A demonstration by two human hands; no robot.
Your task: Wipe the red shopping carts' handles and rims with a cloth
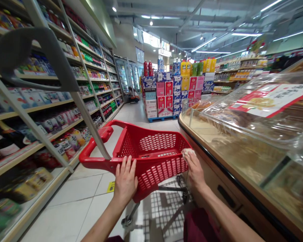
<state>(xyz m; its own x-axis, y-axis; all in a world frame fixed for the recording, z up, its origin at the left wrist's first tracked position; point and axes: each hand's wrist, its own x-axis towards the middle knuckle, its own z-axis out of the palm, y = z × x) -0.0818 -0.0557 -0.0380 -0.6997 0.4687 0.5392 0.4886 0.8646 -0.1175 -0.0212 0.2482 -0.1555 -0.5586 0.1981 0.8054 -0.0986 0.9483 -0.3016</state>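
Observation:
A red plastic shopping cart [161, 164] stands sideways in front of me, its basket bare inside where I can see it. My left hand [126, 178] lies on the near rim of the basket, fingers stretched out and holding nothing. At the right corner of the cart, my right hand [194, 164] presses a crumpled whitish cloth [188, 152] against the rim. Part of the cloth is hidden under the fingers. From the cart's handle side a metal pole [91, 124] rises to a grey plastic frame [37, 60] at upper left.
Drink shelves [86, 74] line the left side. Close on the right is a display counter [217, 161] with clear plastic food boxes [255, 101]. Ahead, stacked drink cartons [164, 97] stand on a blue pallet [163, 118]. A person [133, 95] crouches farther down the aisle.

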